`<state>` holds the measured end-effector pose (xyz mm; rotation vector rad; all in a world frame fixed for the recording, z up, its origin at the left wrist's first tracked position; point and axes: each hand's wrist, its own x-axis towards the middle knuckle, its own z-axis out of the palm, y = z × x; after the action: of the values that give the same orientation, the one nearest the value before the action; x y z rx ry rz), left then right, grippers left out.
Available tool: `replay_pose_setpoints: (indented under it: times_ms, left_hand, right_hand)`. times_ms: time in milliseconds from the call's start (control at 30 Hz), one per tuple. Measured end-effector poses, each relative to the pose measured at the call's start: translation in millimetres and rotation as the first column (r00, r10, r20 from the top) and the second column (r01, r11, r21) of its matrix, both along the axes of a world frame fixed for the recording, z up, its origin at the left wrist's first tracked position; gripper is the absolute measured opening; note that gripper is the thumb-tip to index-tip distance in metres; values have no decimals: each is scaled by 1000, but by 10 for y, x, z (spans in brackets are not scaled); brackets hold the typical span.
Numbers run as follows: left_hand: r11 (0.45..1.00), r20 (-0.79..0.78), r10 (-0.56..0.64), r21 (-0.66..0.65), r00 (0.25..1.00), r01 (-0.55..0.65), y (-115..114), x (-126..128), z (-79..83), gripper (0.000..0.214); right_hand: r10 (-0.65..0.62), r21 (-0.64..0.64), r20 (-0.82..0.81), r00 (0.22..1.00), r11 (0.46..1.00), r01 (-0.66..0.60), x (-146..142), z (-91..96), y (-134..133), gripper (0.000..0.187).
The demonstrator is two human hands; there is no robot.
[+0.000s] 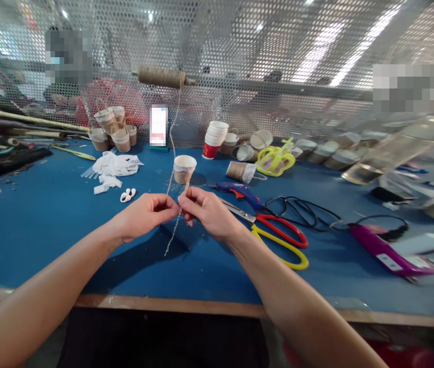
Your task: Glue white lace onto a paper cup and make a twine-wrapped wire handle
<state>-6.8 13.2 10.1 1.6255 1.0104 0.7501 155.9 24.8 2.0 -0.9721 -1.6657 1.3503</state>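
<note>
Both hands meet over the middle of the blue table, pinching twine [171,130] that runs down from a spool [161,76] on the mesh. My left hand [153,210] is closed on the twine at its fingertips. Close beside it, my right hand [205,209] pinches the strands too, and a twisted end hangs below the fingers. Just beyond them stands an upright paper cup [184,169], its side wrapped in brown twine and its rim white. A strand passes from near the cup to my right fingers; where it is fastened I cannot tell.
Scissors [278,235] with red and yellow handles and a blue glue gun [240,191] lie right of my right hand. Stacked paper cups [216,138] stand behind. White gloves [115,166], wrapped cups [113,128] and a phone [159,125] are at back left. A purple tool [389,250] lies far right.
</note>
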Motion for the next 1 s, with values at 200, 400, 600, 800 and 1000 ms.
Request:
replay_pose_setpoints:
  times_ms: [200, 400, 600, 800, 1000]
  left_hand:
    - [988, -143, 37, 151, 989, -15, 25, -13, -45, 17]
    - [979, -134, 71, 201, 989, -43, 16, 3, -60, 19]
    - [983, -85, 94, 169, 992, -78, 20, 24, -111, 20]
    - [994, 44, 104, -33, 994, -102, 8, 46, -85, 25]
    - [977, 92, 63, -210, 994, -43, -12, 26, 4, 20]
  right_hand:
    - [-33, 46, 114, 993, 999, 28, 1, -6, -7, 24]
    - [-73, 93, 182, 981, 994, 57, 0, 7, -10, 26]
    - [-125, 126, 197, 972, 987, 101, -25, -8, -18, 27]
    - [-55, 106, 85, 995, 993, 46, -33, 4, -21, 24]
    - [38, 35, 21, 999, 999, -38, 13, 41, -25, 25]
